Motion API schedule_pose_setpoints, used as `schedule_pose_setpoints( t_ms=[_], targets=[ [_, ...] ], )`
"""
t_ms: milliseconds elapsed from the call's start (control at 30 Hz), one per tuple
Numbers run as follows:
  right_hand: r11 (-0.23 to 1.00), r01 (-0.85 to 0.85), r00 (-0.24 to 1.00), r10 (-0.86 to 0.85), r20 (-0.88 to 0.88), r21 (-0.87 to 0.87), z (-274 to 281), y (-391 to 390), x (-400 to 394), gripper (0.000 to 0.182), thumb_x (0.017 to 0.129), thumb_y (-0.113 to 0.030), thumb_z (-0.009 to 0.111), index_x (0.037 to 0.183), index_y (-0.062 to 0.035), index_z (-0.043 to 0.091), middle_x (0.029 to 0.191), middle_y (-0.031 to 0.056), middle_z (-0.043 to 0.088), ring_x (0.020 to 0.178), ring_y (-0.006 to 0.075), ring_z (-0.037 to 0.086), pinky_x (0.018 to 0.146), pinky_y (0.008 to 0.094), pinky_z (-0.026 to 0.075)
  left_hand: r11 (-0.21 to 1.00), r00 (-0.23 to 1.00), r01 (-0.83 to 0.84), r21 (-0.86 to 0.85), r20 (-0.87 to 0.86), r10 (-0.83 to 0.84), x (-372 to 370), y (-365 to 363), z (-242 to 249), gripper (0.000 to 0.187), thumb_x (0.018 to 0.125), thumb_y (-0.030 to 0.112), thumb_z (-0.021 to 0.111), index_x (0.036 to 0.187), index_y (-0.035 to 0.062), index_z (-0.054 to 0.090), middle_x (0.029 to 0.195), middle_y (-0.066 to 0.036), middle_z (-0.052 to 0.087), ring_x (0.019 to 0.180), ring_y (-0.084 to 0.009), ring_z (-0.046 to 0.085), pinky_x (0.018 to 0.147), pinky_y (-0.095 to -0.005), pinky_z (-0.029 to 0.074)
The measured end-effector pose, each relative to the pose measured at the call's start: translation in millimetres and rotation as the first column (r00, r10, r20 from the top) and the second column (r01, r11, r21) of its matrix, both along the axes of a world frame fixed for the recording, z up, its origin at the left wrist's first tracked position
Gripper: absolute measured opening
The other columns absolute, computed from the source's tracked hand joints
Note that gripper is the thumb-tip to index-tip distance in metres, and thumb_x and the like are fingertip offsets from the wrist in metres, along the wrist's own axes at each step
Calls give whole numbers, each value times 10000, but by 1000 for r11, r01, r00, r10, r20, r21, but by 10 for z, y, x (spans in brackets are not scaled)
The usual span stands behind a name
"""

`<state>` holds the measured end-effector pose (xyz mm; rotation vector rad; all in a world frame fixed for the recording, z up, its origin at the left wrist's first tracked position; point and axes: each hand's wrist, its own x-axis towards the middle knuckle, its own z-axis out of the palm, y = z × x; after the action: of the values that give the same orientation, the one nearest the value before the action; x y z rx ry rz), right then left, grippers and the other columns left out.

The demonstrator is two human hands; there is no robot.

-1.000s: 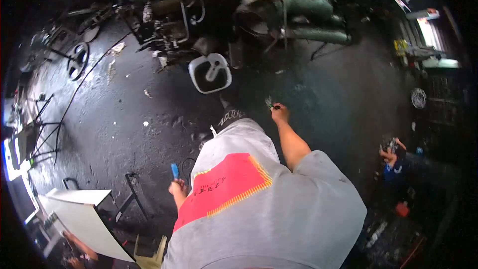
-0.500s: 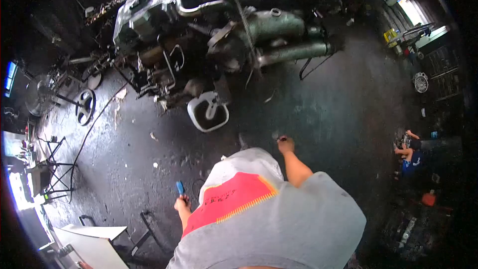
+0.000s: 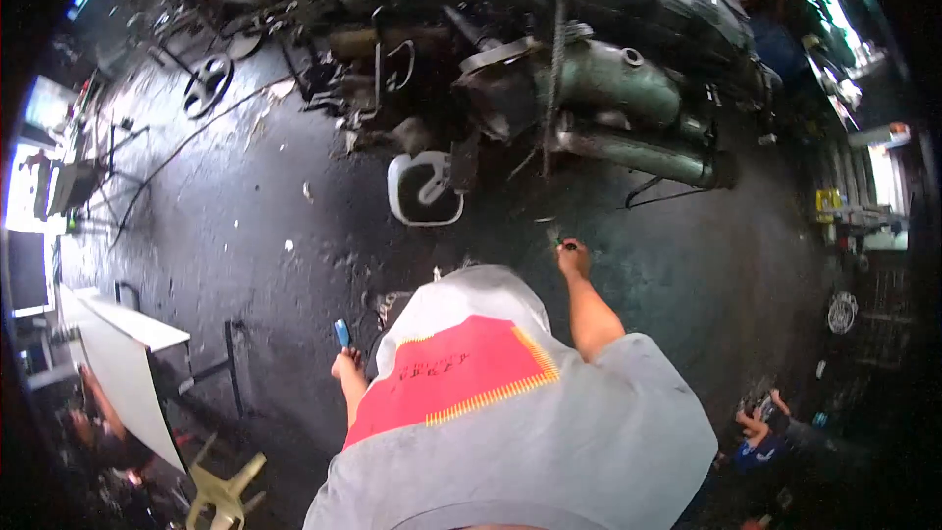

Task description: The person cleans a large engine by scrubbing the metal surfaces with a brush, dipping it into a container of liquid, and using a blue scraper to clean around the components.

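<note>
My left hand (image 3: 347, 365) is closed around a small tool with a blue end (image 3: 341, 333) that points away from me; its exact kind is too small to tell. Out in front, my right hand (image 3: 574, 259) grips a dark-handled tool with a pale, flat-looking end (image 3: 552, 234), held low over the dark floor. Beyond both hands stands a large, grimy engine (image 3: 613, 88) with pipes and a cylindrical housing. A white cut-open container (image 3: 395, 198) sits on the floor below the engine's near side.
A black steering wheel (image 3: 208, 86) lies at the far left. White panels (image 3: 123, 353) and a pale plastic stool (image 3: 221, 491) stand lower left, with another person (image 3: 108, 422) behind. A crouching person in blue (image 3: 758, 447) is at the right.
The view has turned, so the engine and container sit farther right and higher. My right hand has reached slightly farther forward. Both hands keep hold of their tools.
</note>
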<state>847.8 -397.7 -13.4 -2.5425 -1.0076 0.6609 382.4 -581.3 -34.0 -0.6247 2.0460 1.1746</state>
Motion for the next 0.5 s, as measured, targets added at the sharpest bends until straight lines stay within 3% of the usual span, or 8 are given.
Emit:
schedule_pose_setpoints(
  t_ms=[33, 100, 200, 267, 333, 400, 433, 500],
  targets=[
    [1000, -25, 1000, 25, -7, -7, 143, -13, -73, 159, 645, -208, 646, 787, -144, 614, 841, 85, 609, 778, 259, 582, 689, 329, 452, 998, 998, 48, -32, -36, -49, 59, -28, 104, 146, 767, 168, 542, 660, 69, 555, 621, -54, 579, 505, -170, 561, 441, -343, 394],
    [999, -34, 999, 35, 23, -35, 361, 68, -229, 143, 645, -203, 645, 777, -155, 617, 832, 91, 611, 765, 261, 582, 674, 334, 448, 999, 999, 45, -23, -25, -45, -87, -313, -306, 184, 725, 224, 562, 707, 42, 572, 676, -81, 590, 580, -196, 561, 516, -342, 402],
    [996, -91, 995, 92, -35, 15, -203, 65, -203, 143, 646, -204, 647, 776, -152, 620, 846, 88, 614, 767, 252, 583, 666, 338, 450, 974, 970, 219, -51, -100, -223, -577, -955, -1540, 329, 662, 310, 592, 779, 2, 598, 757, -120, 607, 692, -235, 561, 628, -341, 415],
    [996, -81, 995, 82, -53, 22, -193, 47, -374, 144, 648, -199, 649, 781, -150, 621, 848, 84, 615, 769, 242, 585, 666, 338, 451, 913, 886, 405, -53, -222, -406, -744, -1097, -1580, 443, 621, 367, 612, 827, -25, 616, 812, -147, 618, 766, -261, 561, 703, -340, 423],
    [997, 67, 986, -59, -155, 46, -219, 1, -567, 144, 648, -186, 652, 782, -144, 624, 829, 85, 616, 774, 234, 586, 670, 333, 452, 740, 765, 583, -336, -80, -639, -1026, -1103, -1558, 480, 614, 413, 616, 829, -16, 621, 865, -160, 612, 831, -271, 568, 725, -353, 422],
    [993, 97, 984, -86, -159, 62, -244, -60, -749, 151, 649, -182, 651, 792, -143, 623, 821, 84, 617, 771, 234, 586, 673, 329, 450, 322, 643, 557, -766, 152, -751, -1330, -932, -1560, 515, 606, 436, 624, 847, -18, 618, 897, -169, 605, 846, -281, 574, 734, -355, 431],
    [994, 93, 984, -84, -156, 55, -269, -125, -835, 159, 650, -179, 650, 802, -142, 623, 812, 84, 618, 768, 234, 585, 676, 324, 449, 347, 610, 566, -748, 96, -787, -1460, -934, -1556, 530, 624, 472, 594, 870, 2, 617, 883, -152, 612, 783, -263, 597, 703, -359, 455],
    [995, 100, 984, -95, -150, 28, -236, -215, -983, 169, 649, -180, 650, 811, -138, 620, 806, 83, 618, 761, 232, 585, 678, 320, 447, -30, 242, 696, -718, 273, -931, -1548, -701, -1089, 496, 661, 469, 559, 840, 11, 621, 856, -144, 617, 771, -245, 602, 692, -363, 460]
  ],
)
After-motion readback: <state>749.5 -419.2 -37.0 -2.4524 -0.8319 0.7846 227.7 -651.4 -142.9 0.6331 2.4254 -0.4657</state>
